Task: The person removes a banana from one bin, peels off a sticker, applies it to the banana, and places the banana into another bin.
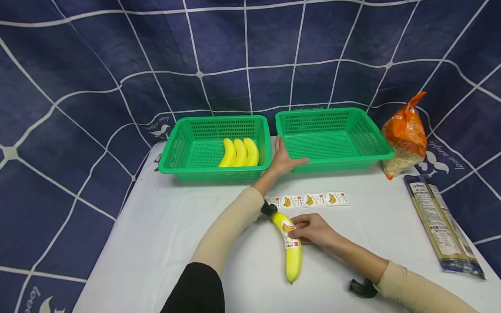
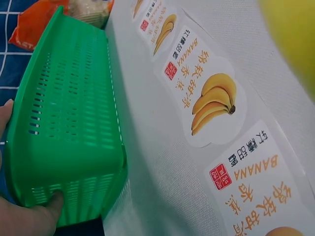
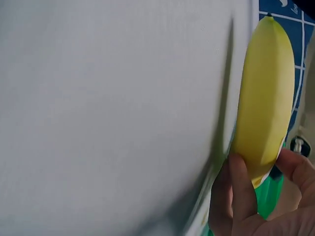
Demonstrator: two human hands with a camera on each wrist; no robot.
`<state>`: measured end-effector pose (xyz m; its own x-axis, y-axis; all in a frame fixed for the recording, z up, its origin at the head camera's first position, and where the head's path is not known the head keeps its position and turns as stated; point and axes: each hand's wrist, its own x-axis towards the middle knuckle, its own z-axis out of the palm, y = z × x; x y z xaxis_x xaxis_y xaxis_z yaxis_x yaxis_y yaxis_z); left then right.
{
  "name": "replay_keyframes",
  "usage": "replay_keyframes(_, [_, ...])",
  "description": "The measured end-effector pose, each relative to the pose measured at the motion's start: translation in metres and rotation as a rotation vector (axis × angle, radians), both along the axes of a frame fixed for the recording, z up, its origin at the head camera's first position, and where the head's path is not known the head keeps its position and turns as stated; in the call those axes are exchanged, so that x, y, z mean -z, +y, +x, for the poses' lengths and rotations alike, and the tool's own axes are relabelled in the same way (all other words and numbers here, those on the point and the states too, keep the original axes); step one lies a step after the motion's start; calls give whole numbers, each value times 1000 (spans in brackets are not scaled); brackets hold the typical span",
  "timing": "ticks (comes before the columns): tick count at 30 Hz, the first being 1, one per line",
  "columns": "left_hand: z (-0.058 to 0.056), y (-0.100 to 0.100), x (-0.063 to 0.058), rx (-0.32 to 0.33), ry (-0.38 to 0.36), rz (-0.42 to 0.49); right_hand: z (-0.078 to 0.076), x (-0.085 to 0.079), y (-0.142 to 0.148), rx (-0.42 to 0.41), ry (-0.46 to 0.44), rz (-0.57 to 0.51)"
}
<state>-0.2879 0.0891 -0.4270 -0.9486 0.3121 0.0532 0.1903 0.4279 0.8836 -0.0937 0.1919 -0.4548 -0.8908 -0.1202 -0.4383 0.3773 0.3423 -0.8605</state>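
My right hand [image 1: 313,230] pinches a yellow banana [image 1: 293,263] between thumb and fingers, above the white table. A banana-picture label [image 1: 288,237] lies along its side, with the thumb near it. In the right wrist view, the banana [image 3: 266,93] points its dark tip upward and the fingertips grip its lower part. My left hand [image 1: 283,161] reaches to the near left corner of the right green basket [image 1: 332,167], fingers and thumb spread. From the left wrist, the thumb [image 2: 54,209] touches the basket's wall [image 2: 74,98], while other fingers are at its rim.
Three bananas [image 1: 240,152] lie in the left green basket [image 1: 215,174]. A strip of banana labels [image 1: 309,200] lies in front of the baskets. An orange-topped bag [image 1: 407,134] stands at the right basket's side, with long flat packets [image 1: 442,221] nearer the right edge.
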Motion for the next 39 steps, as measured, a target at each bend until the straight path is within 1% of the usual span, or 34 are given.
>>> replay_keyframes(2, [0, 0, 0, 5, -2, 5, -1, -6, 9, -9, -10, 27])
replay_keyframes(5, [-1, -1, 1, 7, -2, 12, -4, -17, 24, -31, -14, 96])
replay_keyframes(8, [-1, -2, 0, 10, -4, 15, -8, -33, 40, -78, -10, 171])
replay_keyframes(10, [-1, -2, -1, 11, -6, 15, -10, -45, 50, -119, -7, 199])
replay_keyframes(14, [-1, -3, -1, 17, -14, 25, -17, -69, 69, -199, -18, 206])
replay_keyframes(19, [-2, -3, -1, 12, -28, 43, -37, -100, 89, -275, -9, 223])
replay_keyframes(24, [-1, -1, 1, -7, -37, 9, -66, -131, 109, -320, 35, 262])
replay_keyframes(26, [-1, -1, 1, -13, -31, 5, -81, -142, 116, -322, 51, 282])
replay_keyframes(30, [-1, -1, 2, -20, -23, 24, -115, -163, 132, -323, 82, 309])
replay_keyframes(32, [-1, -1, 3, -15, -28, 31, -132, -171, 141, -319, 88, 311])
replay_keyframes(35, [0, -1, 4, -2, -37, 36, -156, -180, 155, -336, 99, 313])
replay_keyframes(39, [1, -1, 4, 6, -46, 43, -189, -187, 169, -340, 77, 336])
